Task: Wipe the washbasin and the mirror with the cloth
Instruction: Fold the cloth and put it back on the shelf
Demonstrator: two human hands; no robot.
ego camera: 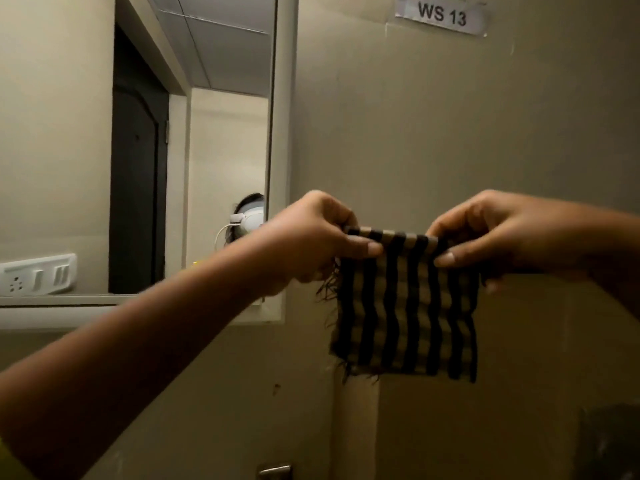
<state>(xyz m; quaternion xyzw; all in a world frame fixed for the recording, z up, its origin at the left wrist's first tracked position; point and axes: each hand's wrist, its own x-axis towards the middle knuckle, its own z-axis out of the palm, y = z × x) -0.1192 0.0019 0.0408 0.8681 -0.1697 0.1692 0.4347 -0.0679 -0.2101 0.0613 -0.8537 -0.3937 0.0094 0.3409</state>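
Note:
A small cloth (405,313) with black and tan stripes and frayed edges hangs flat in front of the beige wall. My left hand (311,237) pinches its top left corner and my right hand (498,233) pinches its top right corner, so it is stretched between them. The mirror (194,143), in a white frame, is on the wall at the left, and my left forearm crosses its lower right corner. It reflects a dark door, a ceiling and part of a head with a white headset. The washbasin is out of view.
A paper label reading WS 13 (443,13) is stuck high on the wall. A white switch and socket plate (38,273) shows in the mirror's lower left. A metal fitting (275,472) pokes up at the bottom edge. Something dark (609,441) sits at the lower right.

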